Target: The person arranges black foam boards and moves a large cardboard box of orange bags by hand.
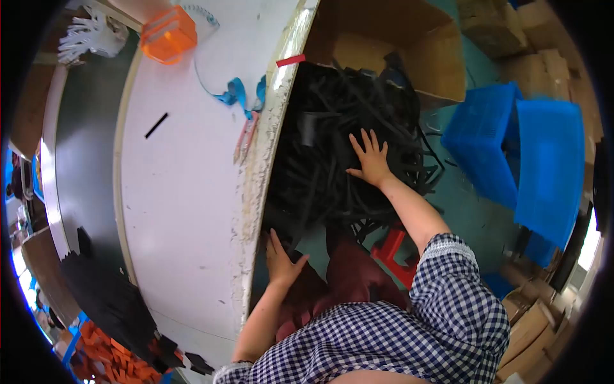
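A big tangled heap of black straps [332, 134] lies beside and below the edge of the white table [192, 192]. My right hand [369, 157] rests flat on top of the heap with its fingers spread. My left hand [281, 259] reaches under the table edge at the near end of the heap, fingers apart, touching the black straps there. Neither hand visibly grips anything. My sleeves are blue-and-white checked.
On the table lie an orange plastic box [168, 35], a blue tape [240, 93], a short black strip [156, 125] and a black pile [105, 294]. An open cardboard box [409, 45] stands behind the heap. Blue crates [518, 153] and a red stool [393, 253] are on the floor.
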`<state>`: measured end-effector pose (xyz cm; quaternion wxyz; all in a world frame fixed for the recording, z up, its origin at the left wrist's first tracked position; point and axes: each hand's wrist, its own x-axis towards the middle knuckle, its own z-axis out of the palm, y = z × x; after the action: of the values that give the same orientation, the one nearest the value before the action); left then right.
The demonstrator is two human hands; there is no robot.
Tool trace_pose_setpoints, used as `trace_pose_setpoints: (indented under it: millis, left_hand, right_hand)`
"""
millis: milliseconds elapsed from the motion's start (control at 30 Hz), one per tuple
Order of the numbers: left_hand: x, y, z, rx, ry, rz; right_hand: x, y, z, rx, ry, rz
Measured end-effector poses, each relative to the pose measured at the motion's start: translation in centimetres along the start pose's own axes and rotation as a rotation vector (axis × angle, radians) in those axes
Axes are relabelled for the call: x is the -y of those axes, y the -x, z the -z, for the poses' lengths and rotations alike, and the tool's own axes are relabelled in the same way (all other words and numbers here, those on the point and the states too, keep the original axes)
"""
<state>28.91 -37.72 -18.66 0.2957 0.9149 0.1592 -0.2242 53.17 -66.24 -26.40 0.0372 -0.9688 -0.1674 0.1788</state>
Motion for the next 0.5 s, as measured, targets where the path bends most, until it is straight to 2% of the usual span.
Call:
trace_pose_setpoints:
  millis: [33,100,167,233,267,300,367,400,467,500]
  left_hand:
    - [-0.9,-0.9,-0.3,0.011,-0.008,0.037]
    - [-2.7,-2.9,-0.6,0.425,0.715,0.454]
    - [-5.5,-4.5,-1.5,0.385,0.685,0.454]
    - [-8.7,-6.4,-1.7,0.191,0.707,0.111]
    - [-9.9,-8.9,-2.7,0.085,0.676,0.009]
    - [-10.7,-12.1,-3.8,-0.023,0.644,-0.094]
    - [-10.1,-18.8,-6.1,-0.180,0.286,-0.397]
    - [-9.5,-22.1,-7.8,-0.139,0.178,-0.295]
    - [-6.1,-26.6,-11.5,0.006,0.003,-0.182]
    - [-3.8,-28.7,-13.3,0.111,-0.069,-0.163]
  right_hand:
    - [0.0,-0.5,-2.3,0.029,-0.018,0.021]
    - [0.5,-1.9,-6.7,0.049,0.042,-0.019]
    - [0.3,-3.8,-10.7,0.067,0.040,-0.013]
    - [0.3,-4.5,-14.5,0.043,0.014,-0.026]
    - [0.6,-5.1,-13.4,0.203,-0.084,-0.066]
    - [0.4,-5.6,-15.4,0.214,-0.098,-0.057]
    - [-0.2,-5.0,-19.1,0.123,-0.150,-0.035]
    - [-0.7,-4.5,-20.3,0.140,-0.165,-0.037]
    - [-1.6,-3.7,-21.2,-0.255,-0.121,0.212]
    - [-1.8,-4.2,-22.9,-0.248,-0.118,0.207]
